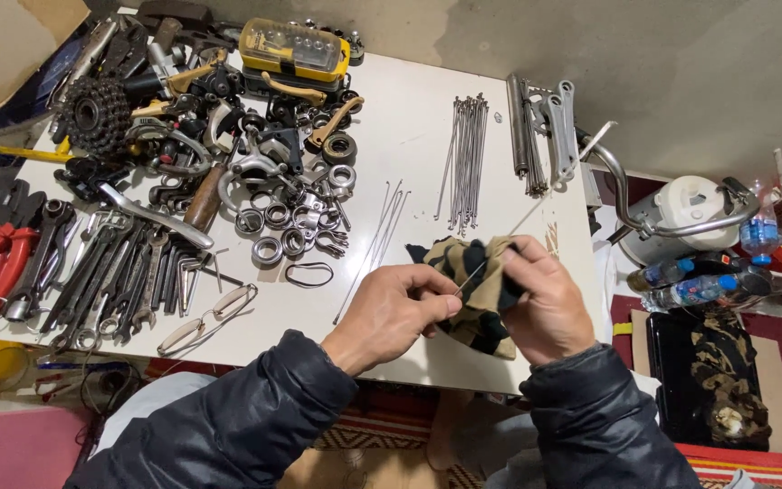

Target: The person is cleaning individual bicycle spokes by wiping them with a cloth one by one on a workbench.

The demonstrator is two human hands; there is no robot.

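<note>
A thin steel spoke is held slanted over the near edge of the white table, its upper end pointing away toward the table's far right corner. A crumpled camouflage rag, tan and black, is wrapped around its lower part, above the table's front edge.

Low white table on a workshop floor

White table is sitting against grey concrete floor; cardboard is lying at upper left, red patterned rug is showing below, even light is falling throughout.
</note>
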